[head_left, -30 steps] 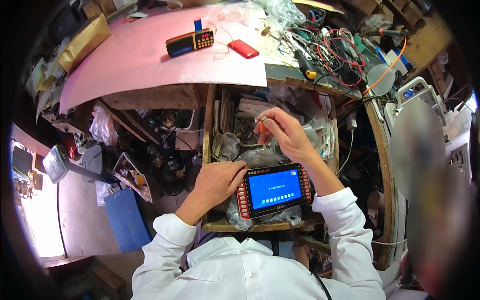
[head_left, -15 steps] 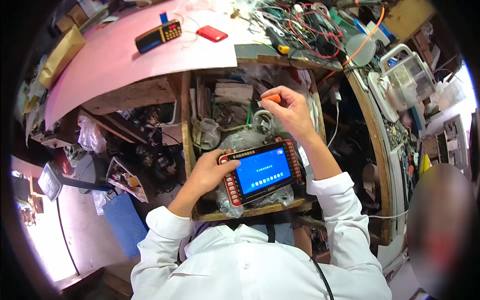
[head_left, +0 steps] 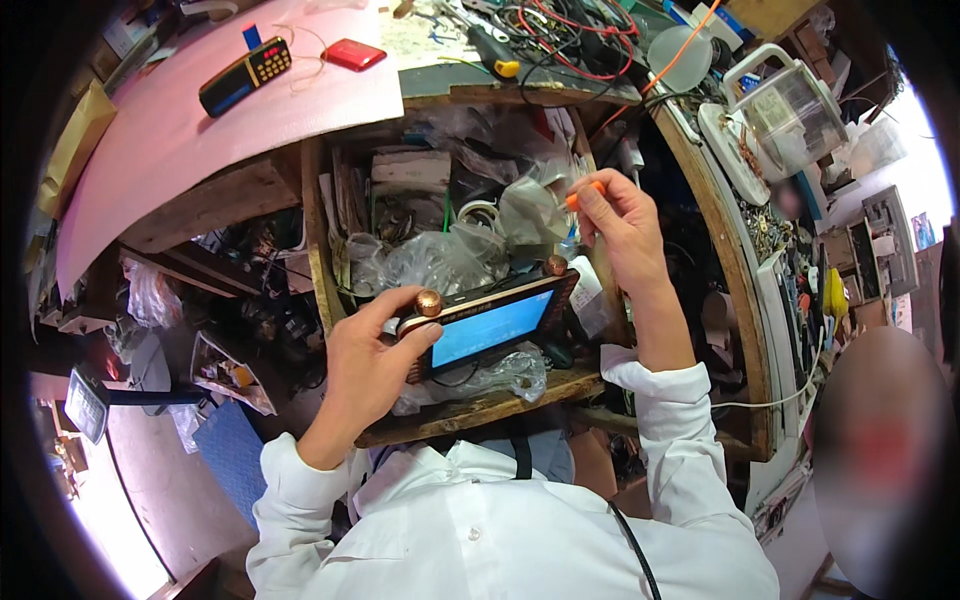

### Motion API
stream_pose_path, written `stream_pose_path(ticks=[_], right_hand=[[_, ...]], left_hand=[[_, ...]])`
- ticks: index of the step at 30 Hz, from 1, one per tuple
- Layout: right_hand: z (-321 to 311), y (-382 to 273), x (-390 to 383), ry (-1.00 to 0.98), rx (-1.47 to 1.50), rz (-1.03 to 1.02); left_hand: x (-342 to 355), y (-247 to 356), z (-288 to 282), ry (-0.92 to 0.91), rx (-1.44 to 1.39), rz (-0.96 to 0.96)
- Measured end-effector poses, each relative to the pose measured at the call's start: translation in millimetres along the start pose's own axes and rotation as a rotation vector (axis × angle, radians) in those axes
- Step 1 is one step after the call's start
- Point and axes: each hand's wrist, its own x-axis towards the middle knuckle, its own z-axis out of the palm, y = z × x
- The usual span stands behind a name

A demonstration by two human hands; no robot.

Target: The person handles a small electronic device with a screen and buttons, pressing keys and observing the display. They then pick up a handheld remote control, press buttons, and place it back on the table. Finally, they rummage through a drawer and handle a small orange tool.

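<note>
My left hand (head_left: 375, 355) grips the left end of a portable media player (head_left: 485, 325), thumb over its front. The player is tilted, showing its lit blue screen, top edge and two round copper-coloured knobs (head_left: 428, 305) along the top. It is over an open wooden drawer (head_left: 480, 400) stuffed with plastic bags (head_left: 425, 260), papers and cables. To the right of the player and a little higher, my right hand (head_left: 625, 230) pinches a small orange object (head_left: 583, 196) between thumb and fingers.
A pink board (head_left: 170, 120) on the bench holds a black radio (head_left: 243, 80) and a red device (head_left: 355, 55). Tools and tangled wires (head_left: 580, 35) lie at the back. A clear plastic container (head_left: 785, 115) stands right; a blue panel (head_left: 218, 450) is low left. A blurred oval covers the lower right.
My left hand has tilted the player so its top edge shows. My right hand has shifted right with the orange object. The whole view has swung, moving the bench up and left.
</note>
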Motion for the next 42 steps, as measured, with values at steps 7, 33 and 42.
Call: stream_pose_path(ticks=[7,33,42], right_hand=[[-1.6,-14.2,-18.8,-0.183,0.024,0.022],[58.8,-11.7,-64.0,-0.389,0.452,0.412],[54.5,-5.2,-57.6,-0.497,0.885,0.488]], left_hand=[[-21.9,6.0,-19.9,0.005,0.233,0.28],[-27.8,-3.6,-23.5,-0.103,0.151,0.393],[-27.2,-1.9,-24.2,-0.092,0.136,0.403]])
